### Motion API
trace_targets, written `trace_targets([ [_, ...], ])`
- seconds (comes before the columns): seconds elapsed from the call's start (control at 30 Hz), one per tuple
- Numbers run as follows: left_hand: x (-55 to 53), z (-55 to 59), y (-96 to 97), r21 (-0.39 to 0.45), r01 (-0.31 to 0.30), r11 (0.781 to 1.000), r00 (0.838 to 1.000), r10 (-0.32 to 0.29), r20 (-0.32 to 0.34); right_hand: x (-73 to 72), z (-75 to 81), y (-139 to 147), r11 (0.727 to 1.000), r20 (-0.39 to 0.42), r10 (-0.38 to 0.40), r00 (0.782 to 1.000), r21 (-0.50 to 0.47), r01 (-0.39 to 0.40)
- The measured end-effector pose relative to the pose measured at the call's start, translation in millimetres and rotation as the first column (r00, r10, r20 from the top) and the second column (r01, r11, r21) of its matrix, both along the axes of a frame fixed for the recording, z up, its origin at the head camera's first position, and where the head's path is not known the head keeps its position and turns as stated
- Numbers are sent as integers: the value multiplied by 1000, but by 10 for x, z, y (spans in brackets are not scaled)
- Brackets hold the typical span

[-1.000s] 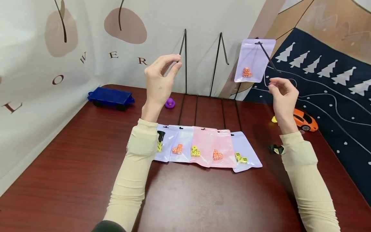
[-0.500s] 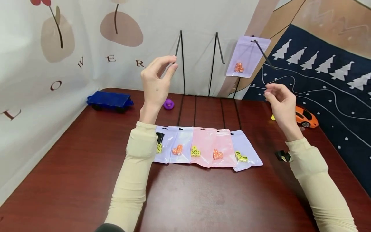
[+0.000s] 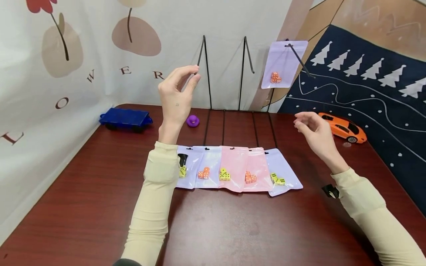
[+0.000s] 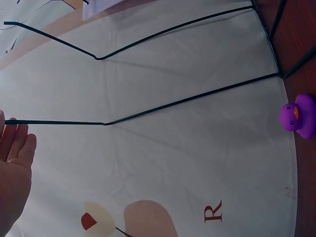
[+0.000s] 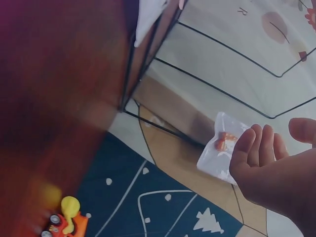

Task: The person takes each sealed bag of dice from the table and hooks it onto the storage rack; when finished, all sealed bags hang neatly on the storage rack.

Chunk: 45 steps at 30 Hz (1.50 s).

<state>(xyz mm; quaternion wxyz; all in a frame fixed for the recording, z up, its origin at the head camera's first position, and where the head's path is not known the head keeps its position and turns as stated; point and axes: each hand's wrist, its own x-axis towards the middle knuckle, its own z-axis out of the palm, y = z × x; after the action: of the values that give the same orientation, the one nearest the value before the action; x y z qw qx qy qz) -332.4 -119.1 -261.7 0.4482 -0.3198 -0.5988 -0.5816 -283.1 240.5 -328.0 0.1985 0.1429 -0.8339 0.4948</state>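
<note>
In the head view my left hand [image 3: 175, 101] pinches the free end of the left hook of a black wire display rack [image 3: 208, 81]. The left wrist view shows that hook [image 4: 59, 122] running into the fingers. A lilac zip bag [image 3: 281, 62] with orange dice hangs by its slot on the right hook. My right hand [image 3: 317, 142] is in the air below and right of it, fingers loosely bent, holding nothing. On the table lie several overlapping bags of dice: lilac bags [image 3: 211, 159], pink bags [image 3: 233, 159] and a lilac bag [image 3: 286, 170] at the right end.
A blue toy wagon [image 3: 125, 118] stands at the back left, and a purple rubber duck [image 3: 192, 120] sits left of the rack's base. An orange toy car [image 3: 346, 127] is at the right edge, by the printed cloth. The middle hook [image 3: 249, 55] bears no bag.
My right hand has come down and slightly left, away from the hanging bag and its hook. My left hand keeps its pinch on the left hook. The view has shifted slightly.
</note>
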Motion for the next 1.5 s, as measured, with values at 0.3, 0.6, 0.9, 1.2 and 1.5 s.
trace_targets([
  [0.3, 13, -20, -7, -3, 4, 1000, 999, -4, -32, 95, -131, 77, 992, 148, -8, 989, 126, -11],
  [0.6, 13, 0, -10, -11, -8, 1000, 999, 8, -40, 278, -220, 77, 957, 326, 80, 942, 238, -164],
  [0.9, 25, 10, -6, -6, -1, 1000, 999, 1, -39, 404, -253, 131, 941, 464, 81, 882, 256, -222],
  [1.2, 29, 15, 18, -5, 3, 1000, 1000, -3, -18, 523, -293, 195, 934, 527, 76, 847, 260, -246],
  [1.5, 114, 63, 52, 6, -6, 1000, 1000, 6, -5, 509, -320, 234, 902, 577, 53, 815, 323, -288],
])
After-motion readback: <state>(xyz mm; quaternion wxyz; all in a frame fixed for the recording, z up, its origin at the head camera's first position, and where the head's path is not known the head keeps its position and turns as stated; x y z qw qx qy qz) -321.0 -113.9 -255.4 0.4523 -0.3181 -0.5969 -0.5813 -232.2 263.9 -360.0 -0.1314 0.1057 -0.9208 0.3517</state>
